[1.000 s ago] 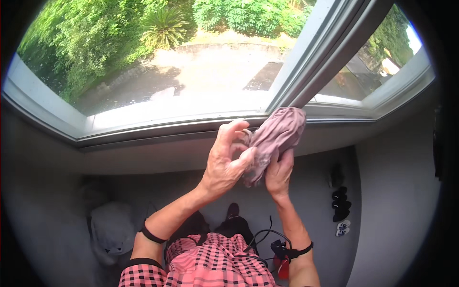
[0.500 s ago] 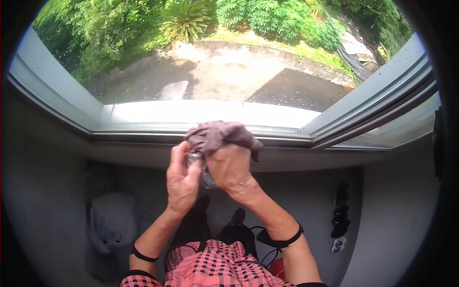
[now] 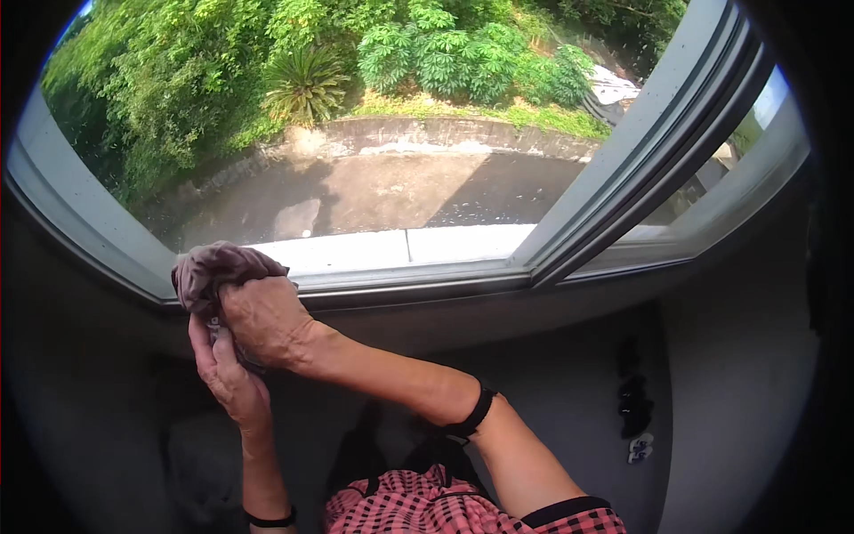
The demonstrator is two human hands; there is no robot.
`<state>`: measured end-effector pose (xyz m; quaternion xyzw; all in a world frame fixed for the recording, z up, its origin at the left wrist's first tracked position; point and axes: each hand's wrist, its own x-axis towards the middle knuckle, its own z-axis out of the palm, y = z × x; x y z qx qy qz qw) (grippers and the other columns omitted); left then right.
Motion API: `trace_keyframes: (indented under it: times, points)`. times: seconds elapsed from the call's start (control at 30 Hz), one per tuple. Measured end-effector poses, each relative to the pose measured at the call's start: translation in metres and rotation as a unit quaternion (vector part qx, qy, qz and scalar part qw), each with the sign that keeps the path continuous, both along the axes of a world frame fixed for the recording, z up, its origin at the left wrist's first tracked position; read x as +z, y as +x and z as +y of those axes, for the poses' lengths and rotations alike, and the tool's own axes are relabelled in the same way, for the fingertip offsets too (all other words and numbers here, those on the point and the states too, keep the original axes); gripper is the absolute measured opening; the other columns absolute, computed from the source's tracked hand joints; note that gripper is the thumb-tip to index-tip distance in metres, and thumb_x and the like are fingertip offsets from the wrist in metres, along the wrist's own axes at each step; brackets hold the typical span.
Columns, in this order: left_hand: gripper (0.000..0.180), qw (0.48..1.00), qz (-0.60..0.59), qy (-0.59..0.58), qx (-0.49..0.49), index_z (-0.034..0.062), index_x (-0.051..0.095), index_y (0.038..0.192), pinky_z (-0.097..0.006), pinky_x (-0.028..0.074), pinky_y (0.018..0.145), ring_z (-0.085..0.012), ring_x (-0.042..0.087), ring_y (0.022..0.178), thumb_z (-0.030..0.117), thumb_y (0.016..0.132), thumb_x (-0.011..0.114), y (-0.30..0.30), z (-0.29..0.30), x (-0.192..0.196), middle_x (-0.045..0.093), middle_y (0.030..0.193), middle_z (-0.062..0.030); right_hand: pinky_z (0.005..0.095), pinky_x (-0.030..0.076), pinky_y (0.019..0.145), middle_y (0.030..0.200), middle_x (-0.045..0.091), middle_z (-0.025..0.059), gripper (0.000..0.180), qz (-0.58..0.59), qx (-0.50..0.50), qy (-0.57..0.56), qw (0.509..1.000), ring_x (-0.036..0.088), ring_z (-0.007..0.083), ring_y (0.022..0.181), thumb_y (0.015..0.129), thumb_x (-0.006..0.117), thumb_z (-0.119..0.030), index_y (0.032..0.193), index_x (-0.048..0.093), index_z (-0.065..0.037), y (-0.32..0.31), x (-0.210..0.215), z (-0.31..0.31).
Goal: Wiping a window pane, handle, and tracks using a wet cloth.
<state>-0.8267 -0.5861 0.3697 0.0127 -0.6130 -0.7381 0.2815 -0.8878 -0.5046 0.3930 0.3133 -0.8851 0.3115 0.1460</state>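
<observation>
A dusky purple cloth is bunched at the left corner of the window sill, in front of the frame. My right hand is closed on it, with folds spilling over the knuckles. Just below and left, my left hand is wrapped round a shiny, clear-looking object. Only slivers of that object show between the two hands, so its kind is hidden. Both hands are close together, and the cloth covers the left fingertips.
A white-framed window spans the space ahead, with a sliding-sash edge at right. Outside are a pale ledge, a paved yard, a low curved wall and green shrubs. Several shoes line the dark floor at right.
Both hands, with the cloth and the shiny object, have moved left from the middle of the sill to its left corner. The view has turned too, and the outside scene sits lower.
</observation>
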Motion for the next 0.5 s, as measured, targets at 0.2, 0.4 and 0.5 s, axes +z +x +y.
trace_keyframes:
  times: [0.2, 0.4, 0.5]
  points:
    - [0.037, 0.984, 0.049, -0.061, -0.16, -0.0028, 0.045, 0.125, -0.024, 0.036, 0.094, -0.0153, 0.046, 0.108, -0.005, 0.087, 0.044, -0.005, 0.142, 0.013, 0.045, 0.116, -0.007, 0.0379, 0.049, 0.049, 0.07, 0.062, 0.0077, 0.01, 0.158, -0.205, -0.109, 0.96, 0.062, 0.0279, 0.058, 0.082, 0.06, -0.019, 0.088, 0.061, -0.01, 0.044, 0.02, 0.167]
    - [0.036, 0.925, 0.155, -0.227, -0.261, 0.0006, 0.052, 0.117, -0.026, 0.042, 0.081, -0.0176, 0.05, 0.091, -0.005, 0.083, 0.046, -0.013, 0.241, 0.068, 0.047, 0.105, -0.0085, 0.0455, 0.05, 0.067, 0.083, 0.063, 0.0208, 0.021, 0.17, -0.332, -0.201, 0.906, 0.062, 0.0415, 0.073, 0.086, 0.06, -0.017, 0.103, 0.061, -0.003, 0.068, 0.031, 0.271]
    - [0.037, 0.913, 0.168, -0.247, -0.276, 0.0006, 0.052, 0.118, -0.027, 0.042, 0.083, -0.0199, 0.051, 0.091, -0.005, 0.081, 0.047, -0.017, 0.237, 0.076, 0.048, 0.106, -0.01, 0.0449, 0.048, 0.067, 0.084, 0.063, 0.0194, 0.021, 0.173, -0.381, -0.128, 0.899, 0.062, 0.0405, 0.073, 0.086, 0.061, -0.017, 0.102, 0.061, -0.004, 0.071, 0.043, 0.269]
